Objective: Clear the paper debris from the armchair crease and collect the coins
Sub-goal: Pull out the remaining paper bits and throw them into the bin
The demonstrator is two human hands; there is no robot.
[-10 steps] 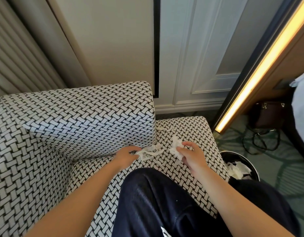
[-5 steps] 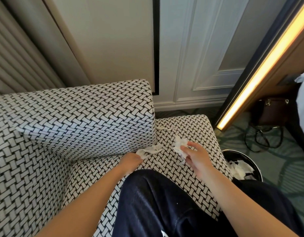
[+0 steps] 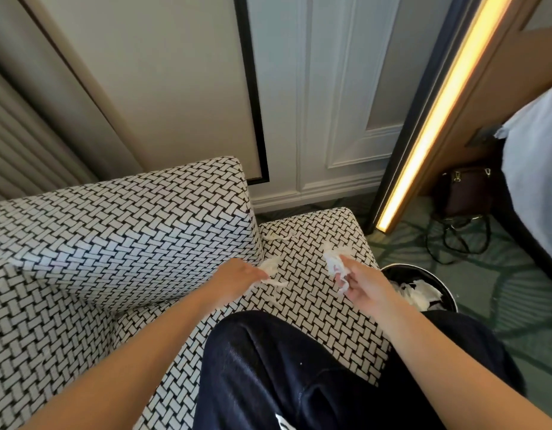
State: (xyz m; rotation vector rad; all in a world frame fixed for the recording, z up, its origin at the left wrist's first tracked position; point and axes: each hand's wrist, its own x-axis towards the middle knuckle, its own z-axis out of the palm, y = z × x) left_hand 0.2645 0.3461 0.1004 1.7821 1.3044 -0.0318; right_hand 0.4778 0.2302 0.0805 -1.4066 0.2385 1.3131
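The armchair [image 3: 119, 243] has black-and-white woven fabric. My left hand [image 3: 237, 274] is at the crease between backrest and seat, pinching a strip of white paper debris [image 3: 273, 266] that trails onto the seat. My right hand [image 3: 358, 283] holds a crumpled wad of white paper [image 3: 335, 259] above the seat's right side. A thin paper scrap [image 3: 276, 237] lies further back along the crease. No coins show.
A black waste bin [image 3: 423, 287] with white paper inside stands on the green carpet right of the chair. A dark handbag [image 3: 467, 190] with straps sits by the lit wooden panel. My knee in dark trousers [image 3: 284, 367] rests on the seat.
My right hand has lifted its paper wad and shifted right, towards the bin. My left hand stays at the crease, its paper strip pulled a little further out.
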